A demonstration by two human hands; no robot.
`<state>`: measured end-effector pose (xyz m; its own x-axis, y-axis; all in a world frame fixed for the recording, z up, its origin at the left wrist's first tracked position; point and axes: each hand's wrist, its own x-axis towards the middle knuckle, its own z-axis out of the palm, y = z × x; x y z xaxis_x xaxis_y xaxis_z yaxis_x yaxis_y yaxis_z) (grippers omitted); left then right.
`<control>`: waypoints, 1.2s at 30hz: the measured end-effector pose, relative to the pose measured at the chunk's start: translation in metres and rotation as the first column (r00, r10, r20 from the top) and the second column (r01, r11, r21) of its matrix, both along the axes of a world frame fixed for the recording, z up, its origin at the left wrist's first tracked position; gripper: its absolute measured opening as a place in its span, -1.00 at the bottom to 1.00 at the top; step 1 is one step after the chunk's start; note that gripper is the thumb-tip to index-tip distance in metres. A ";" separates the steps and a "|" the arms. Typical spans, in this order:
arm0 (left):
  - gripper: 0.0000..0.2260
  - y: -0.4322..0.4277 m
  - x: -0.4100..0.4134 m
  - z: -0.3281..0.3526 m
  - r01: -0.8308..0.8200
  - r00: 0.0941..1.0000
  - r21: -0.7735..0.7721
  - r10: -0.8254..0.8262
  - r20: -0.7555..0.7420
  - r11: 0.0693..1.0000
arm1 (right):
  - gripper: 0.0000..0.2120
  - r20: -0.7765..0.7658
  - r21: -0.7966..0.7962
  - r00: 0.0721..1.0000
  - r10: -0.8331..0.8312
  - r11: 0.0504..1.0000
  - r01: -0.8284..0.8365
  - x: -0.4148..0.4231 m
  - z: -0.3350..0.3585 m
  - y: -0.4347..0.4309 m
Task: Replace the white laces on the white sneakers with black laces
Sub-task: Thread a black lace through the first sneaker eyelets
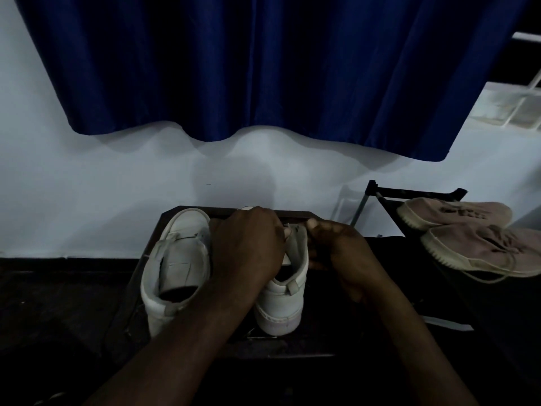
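Two white sneakers stand heel-towards-me on a small dark table (pixel 292 213). The left sneaker (pixel 175 259) stands free, with white lace across its tongue. My left hand (pixel 248 247) lies over the front of the right sneaker (pixel 281 303), fingers curled round its upper. My right hand (pixel 342 253) is at that shoe's right side, thumb and fingers pinching the edge of its eyelet flap. A small white bit (pixel 288 227) shows between the two hands. The shoe's lacing is hidden under my hands. No black lace is visible in the dim light.
To the right, a black rack (pixel 389 200) holds a pair of beige-pink sneakers (pixel 480 247) with loose laces. A blue curtain (pixel 263 68) hangs over the white wall behind the table. The floor around is dark.
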<state>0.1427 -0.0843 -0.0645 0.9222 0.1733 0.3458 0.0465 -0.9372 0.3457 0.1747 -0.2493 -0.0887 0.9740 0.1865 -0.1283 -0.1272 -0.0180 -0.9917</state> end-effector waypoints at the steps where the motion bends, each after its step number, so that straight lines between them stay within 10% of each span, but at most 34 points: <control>1: -0.79 0.000 -0.001 0.000 0.004 1.000 0.013 -0.004 0.007 1.000 | -0.79 0.011 -0.009 1.000 -0.004 1.000 0.004 0.001 -0.003 0.001; 18: -0.83 0.000 -0.005 -0.001 0.023 0.992 0.091 -0.034 0.121 0.996 | -0.86 0.363 -0.295 0.930 -0.054 0.940 0.170 0.014 -0.012 0.027; 25: -0.65 0.009 -0.005 -0.007 0.009 0.981 0.218 -0.051 0.187 0.976 | -0.82 0.047 0.187 0.910 -0.412 0.898 0.397 0.021 0.000 0.006; 30: -0.68 0.009 -0.003 -0.010 0.016 0.978 0.220 -0.061 0.201 0.975 | -0.74 -0.143 0.542 0.942 -0.302 0.773 0.330 0.012 0.014 0.002; 33: -0.71 0.007 -0.006 -0.008 0.011 0.969 0.215 -0.063 0.239 0.977 | -0.81 0.255 -0.018 0.937 -0.238 0.968 0.251 0.005 0.013 0.004; 36: -0.74 0.006 -0.009 -0.007 0.013 0.950 0.209 -0.077 0.302 0.978 | -0.80 0.462 -0.479 0.881 0.098 0.864 0.155 0.001 0.010 -0.005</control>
<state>0.1335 -0.0780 -0.0719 0.7708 0.0308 0.6363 -0.0758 -0.9873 0.1396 0.1752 -0.2542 -0.0783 0.9447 0.1931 0.2652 0.3277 -0.5173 -0.7906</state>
